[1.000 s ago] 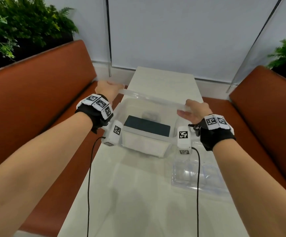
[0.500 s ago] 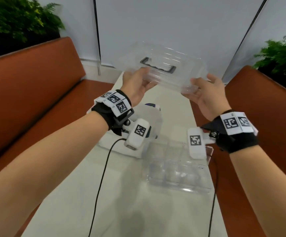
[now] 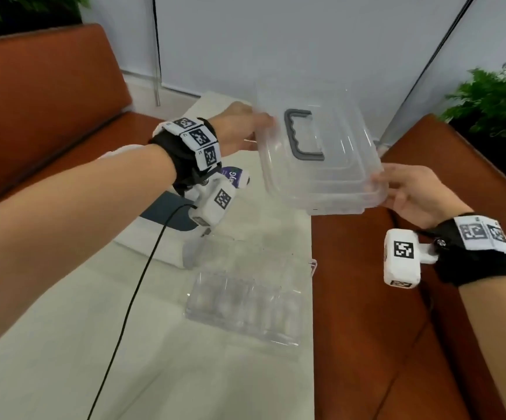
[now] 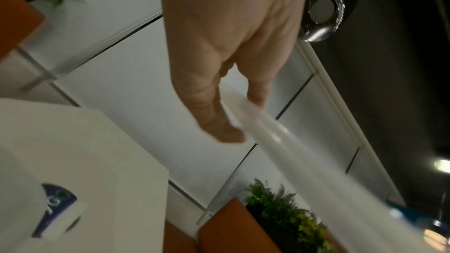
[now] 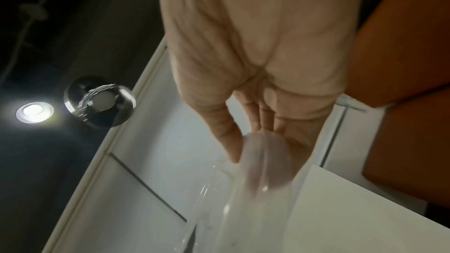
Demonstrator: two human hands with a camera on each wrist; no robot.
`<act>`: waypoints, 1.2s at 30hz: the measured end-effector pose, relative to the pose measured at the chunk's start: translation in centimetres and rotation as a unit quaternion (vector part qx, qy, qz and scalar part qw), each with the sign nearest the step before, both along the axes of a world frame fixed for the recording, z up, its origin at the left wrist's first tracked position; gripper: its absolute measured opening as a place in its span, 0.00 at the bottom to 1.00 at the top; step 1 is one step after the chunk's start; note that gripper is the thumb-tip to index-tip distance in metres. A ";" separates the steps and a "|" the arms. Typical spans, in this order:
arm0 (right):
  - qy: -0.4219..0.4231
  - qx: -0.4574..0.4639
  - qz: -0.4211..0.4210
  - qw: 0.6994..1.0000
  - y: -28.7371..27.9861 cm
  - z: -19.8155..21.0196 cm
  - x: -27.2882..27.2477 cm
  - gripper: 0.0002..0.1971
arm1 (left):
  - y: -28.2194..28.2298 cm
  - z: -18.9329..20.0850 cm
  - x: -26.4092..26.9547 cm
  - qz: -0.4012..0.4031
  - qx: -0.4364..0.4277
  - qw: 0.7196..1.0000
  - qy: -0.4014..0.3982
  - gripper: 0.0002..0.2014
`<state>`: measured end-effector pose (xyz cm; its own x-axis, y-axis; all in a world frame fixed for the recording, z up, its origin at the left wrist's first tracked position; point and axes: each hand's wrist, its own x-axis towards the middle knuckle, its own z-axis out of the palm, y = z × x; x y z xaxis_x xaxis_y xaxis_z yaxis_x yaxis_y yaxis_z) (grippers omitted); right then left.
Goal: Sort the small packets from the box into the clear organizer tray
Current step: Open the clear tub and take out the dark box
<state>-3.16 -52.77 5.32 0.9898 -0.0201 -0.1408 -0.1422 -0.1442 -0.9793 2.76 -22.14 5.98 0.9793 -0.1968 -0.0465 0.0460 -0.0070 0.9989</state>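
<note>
Where the tabletop (image 3: 118, 344) lies nearest the camera, the clear organizer tray (image 3: 245, 310) is seated flat near its right edge. Beyond it, the box (image 3: 155, 234) is positioned, partly hidden by the left wrist; a purple-and-white packet (image 3: 235, 177) is visible in it. Above the tabletop's right edge, a clear lid (image 3: 321, 165) with a grey handle (image 3: 303, 134) is held tilted: its left edge is pinched by the left hand (image 3: 236, 128), its right edge by the right hand (image 3: 412, 195).
</note>
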 end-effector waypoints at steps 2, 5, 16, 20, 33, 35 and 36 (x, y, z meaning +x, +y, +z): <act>0.017 0.010 -0.039 0.999 -1.6 -1.1 1.3 0.15 | -0.8 -0.4 0.7 0.006 0.083 0.997 0.011 0.22; 0.060 0.003 -0.079 0.995 -3.0 -3.7 3.2 0.06 | -1.0 -1.3 1.3 -0.003 0.229 0.973 -0.004 0.25; 0.257 0.009 -0.105 0.961 -2.7 -17.8 6.2 0.09 | 1.8 -4.7 1.6 -0.014 0.315 0.949 0.018 0.13; 0.252 -0.047 -0.044 0.966 -1.4 -19.9 6.2 0.13 | 1.9 -5.1 1.4 -0.009 0.305 0.952 0.010 0.13; 0.237 -0.226 0.088 0.941 0.2 -22.8 7.4 0.25 | 2.8 -5.3 0.3 -0.022 0.301 0.953 -0.013 0.14; 0.234 -0.259 0.092 0.933 -0.2 -22.1 7.7 0.23 | 3.2 -5.2 -0.1 -0.021 0.309 0.951 -0.019 0.13; 0.225 -0.282 0.090 0.928 -0.4 -21.3 8.0 0.21 | 3.5 -5.0 -0.3 -0.021 0.312 0.950 -0.024 0.13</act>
<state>4.80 -53.17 -16.02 0.8274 -0.0560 -0.5588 -0.4429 -0.6769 -0.5879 2.47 -18.68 0.97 0.9753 -0.1838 -0.1222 -0.0125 -0.5986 0.8009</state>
